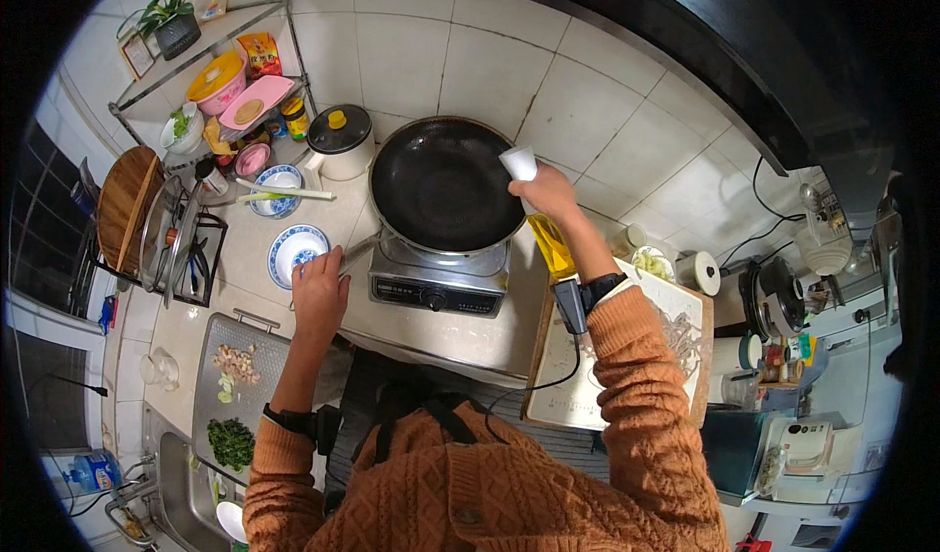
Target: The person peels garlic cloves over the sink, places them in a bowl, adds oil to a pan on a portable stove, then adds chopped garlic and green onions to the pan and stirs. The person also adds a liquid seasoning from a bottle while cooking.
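A large black wok (444, 185) sits on a portable gas stove (440, 284). My right hand (543, 190) grips the white top of a bottle of yellow oil (552, 247), held at the wok's right rim with the white end tilted towards the wok. No oil stream can be made out. My left hand (319, 291) is at the end of the wok's handle (360, 249), beside a blue-and-white bowl (283, 247); its fingers partly hide the handle's end.
Left stand a lidded pot (341, 144), a bowl under spring onion stalks (294, 190), a rack with a round wooden board (126, 210), and a metal tray (272, 350) with chopped greens. A white cutting board (562, 383) lies to the right. A range hood (705, 60) hangs above.
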A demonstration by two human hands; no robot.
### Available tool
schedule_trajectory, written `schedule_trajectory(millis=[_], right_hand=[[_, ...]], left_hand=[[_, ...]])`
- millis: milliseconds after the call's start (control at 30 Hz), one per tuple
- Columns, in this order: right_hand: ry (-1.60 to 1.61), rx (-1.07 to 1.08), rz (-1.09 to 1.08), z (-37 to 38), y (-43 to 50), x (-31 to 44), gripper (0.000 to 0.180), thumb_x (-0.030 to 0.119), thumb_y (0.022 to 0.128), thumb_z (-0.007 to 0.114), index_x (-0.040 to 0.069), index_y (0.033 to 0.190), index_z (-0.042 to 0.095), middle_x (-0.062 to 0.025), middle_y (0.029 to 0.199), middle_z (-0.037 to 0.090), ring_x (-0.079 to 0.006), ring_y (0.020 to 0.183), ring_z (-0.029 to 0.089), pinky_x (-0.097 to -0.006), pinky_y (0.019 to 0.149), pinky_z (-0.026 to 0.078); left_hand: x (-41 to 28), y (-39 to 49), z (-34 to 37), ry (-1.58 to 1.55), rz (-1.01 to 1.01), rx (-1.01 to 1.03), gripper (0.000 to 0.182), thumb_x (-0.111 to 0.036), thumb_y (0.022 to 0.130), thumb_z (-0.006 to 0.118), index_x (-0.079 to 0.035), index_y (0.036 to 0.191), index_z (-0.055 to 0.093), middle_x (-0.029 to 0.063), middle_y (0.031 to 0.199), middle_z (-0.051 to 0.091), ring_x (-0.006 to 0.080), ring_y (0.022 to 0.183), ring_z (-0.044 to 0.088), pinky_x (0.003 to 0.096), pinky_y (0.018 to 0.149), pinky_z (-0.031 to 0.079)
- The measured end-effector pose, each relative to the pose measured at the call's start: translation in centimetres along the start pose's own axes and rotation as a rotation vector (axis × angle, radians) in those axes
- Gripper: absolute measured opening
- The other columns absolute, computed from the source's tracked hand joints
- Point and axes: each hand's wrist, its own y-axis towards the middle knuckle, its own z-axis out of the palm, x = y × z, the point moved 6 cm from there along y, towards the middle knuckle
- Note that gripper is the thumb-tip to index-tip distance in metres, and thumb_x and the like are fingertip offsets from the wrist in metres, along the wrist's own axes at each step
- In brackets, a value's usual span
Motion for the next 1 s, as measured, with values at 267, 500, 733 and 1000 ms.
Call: schedule_trajectory(millis=[267, 500, 733, 1000], right_hand=[[0.114, -0.016, -0.053, 0.8, -0.4, 2.3, 0.059, 0.040, 0.065, 0.071, 0.004, 0.111, 0.065, -0.0203, 0.107, 0.068, -0.0362, 0.099, 0.065, -0.0411, 0.087, 0.050], [0.116, 0.106, -0.089, 2.1, -2.7, 2.9, 0.059, 0.037, 0.066, 0.071, 0.005, 0.114, 0.064, -0.0211, 0.107, 0.068, -0.0363, 0.099, 0.065, -0.0400, 0.088, 0.050], [0.079, 0.096, -0.053, 1.2, -3.8, 0.3, 0.060, 0.037, 0.065, 0.071, 0.005, 0.114, 0.064, -0.0207, 0.107, 0.068, -0.0376, 0.099, 0.064, -0.0408, 0.088, 0.050], [-0.023, 0.049, 0.089, 0.3, -4.0, -3.5, 0.059, 0.040, 0.064, 0.072, 0.002, 0.109, 0.067, -0.0227, 0.106, 0.068, -0.0379, 0.099, 0.065, -0.0400, 0.088, 0.050]], left_hand=[[0.4, -0.5, 0.1, 0.026, -0.029, 0.039, 0.055, -0.016, 0.079, 0.072, -0.008, 0.129, 0.051, 0.0081, 0.113, 0.060, 0.0275, 0.108, 0.055, 0.0511, 0.101, 0.037], [0.1, -0.6, 0.1, 0.029, -0.024, 0.035, 0.055, -0.016, 0.078, 0.072, -0.008, 0.129, 0.051, 0.0081, 0.115, 0.058, 0.0274, 0.109, 0.055, 0.0515, 0.102, 0.036], [0.1, -0.7, 0.1, 0.026, -0.017, 0.016, 0.054, -0.016, 0.079, 0.072, -0.008, 0.128, 0.051, 0.0080, 0.118, 0.058, 0.0275, 0.110, 0.054, 0.0526, 0.103, 0.035], [-0.4, -0.7, 0.1, 0.051, -0.009, 0.003, 0.054, -0.016, 0.079, 0.071, -0.008, 0.129, 0.052, 0.0085, 0.120, 0.058, 0.0283, 0.111, 0.054, 0.0520, 0.104, 0.033]])
